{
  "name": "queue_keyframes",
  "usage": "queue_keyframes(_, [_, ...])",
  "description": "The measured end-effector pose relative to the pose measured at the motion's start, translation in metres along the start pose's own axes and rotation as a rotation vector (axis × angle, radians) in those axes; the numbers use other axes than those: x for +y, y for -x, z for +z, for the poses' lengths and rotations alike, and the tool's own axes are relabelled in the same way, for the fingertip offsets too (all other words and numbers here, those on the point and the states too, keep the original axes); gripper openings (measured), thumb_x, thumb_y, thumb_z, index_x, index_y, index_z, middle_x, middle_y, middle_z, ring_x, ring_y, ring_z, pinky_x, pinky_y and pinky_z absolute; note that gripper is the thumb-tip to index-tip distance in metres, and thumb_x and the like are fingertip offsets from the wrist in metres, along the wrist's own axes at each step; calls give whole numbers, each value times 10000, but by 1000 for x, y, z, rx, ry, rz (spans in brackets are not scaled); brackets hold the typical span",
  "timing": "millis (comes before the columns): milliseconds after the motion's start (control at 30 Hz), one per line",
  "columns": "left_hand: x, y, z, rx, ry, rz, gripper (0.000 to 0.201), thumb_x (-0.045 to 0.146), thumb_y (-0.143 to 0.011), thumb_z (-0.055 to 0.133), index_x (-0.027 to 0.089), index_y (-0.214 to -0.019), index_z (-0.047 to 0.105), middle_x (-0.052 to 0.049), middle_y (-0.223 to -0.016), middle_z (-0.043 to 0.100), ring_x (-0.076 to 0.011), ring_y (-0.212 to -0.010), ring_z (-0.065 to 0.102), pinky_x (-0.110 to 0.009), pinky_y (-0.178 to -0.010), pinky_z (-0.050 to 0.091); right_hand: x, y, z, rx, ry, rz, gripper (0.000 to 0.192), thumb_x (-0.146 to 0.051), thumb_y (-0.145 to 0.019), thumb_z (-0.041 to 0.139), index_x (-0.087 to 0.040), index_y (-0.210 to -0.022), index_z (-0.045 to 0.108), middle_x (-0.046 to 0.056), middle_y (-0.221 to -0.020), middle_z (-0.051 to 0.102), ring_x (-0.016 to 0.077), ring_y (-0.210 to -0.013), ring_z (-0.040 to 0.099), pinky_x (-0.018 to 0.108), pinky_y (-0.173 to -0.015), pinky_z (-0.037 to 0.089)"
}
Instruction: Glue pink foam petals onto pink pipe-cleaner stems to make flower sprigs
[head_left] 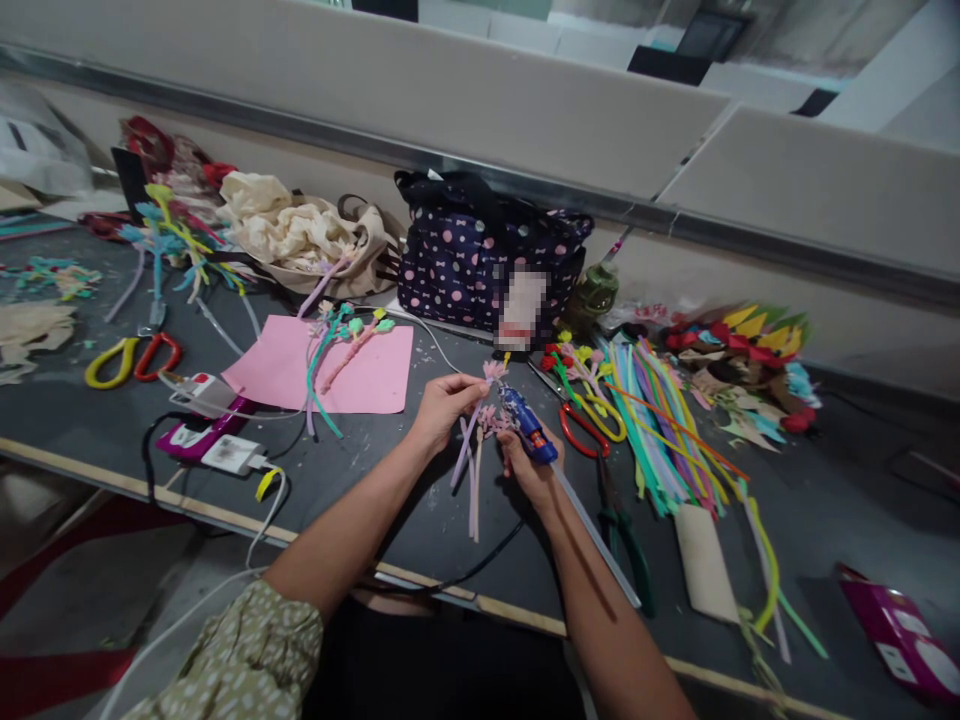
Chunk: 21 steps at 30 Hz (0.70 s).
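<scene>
Dark worktable (375, 500) carries a polka-dot bag (480, 260) at the rear and a pink paper sheet (292, 370) to the left. Loose pipe cleaners (660, 430) lie at right. Right hand (529, 465), fingers clamped, grips a blue glue gun (529, 425). Left hand (442, 405) pinches a pink pipe-cleaner flower (480, 420) just beside the gun, above the table's front centre.
</scene>
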<state>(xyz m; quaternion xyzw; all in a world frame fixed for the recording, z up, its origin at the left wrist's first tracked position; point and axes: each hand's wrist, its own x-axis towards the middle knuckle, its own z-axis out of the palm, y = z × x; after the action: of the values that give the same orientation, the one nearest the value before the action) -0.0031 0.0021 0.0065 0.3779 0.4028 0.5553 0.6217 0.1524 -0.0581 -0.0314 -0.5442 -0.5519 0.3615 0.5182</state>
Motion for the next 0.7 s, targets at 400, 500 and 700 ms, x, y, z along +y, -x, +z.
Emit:
queue_keyframes(400, [-2,-1,-1,-2,2,4,248,341,-592,835,148,-716,742,-18,-658,651,-81,-531,488,-223,-533,399,-3,1,0,-8,-8,12,333,-491,-764,718,-191,-896,657,-71,-457,520,102,-324,482,212,-353,435])
queue_keyframes(500, [-2,-1,-1,4,-2,-7,261,350,-583,838,148,-718,742,-19,-662,653,-83,-535,495,-225,-540,405,-5,1,-1,-19,0,9,320,-473,-765,723,-195,-913,666,-66,-475,536,100,-330,493,208,-354,434])
queue_keyframes(700, [0,0,0,-1,10,-2,270,357,-581,839,146,-717,741,-12,-644,644,-80,-526,491,-222,-531,394,-4,0,-2,-31,16,-5,311,-465,-764,727,-197,-913,675,-41,-528,592,94,-329,496,208,-345,427])
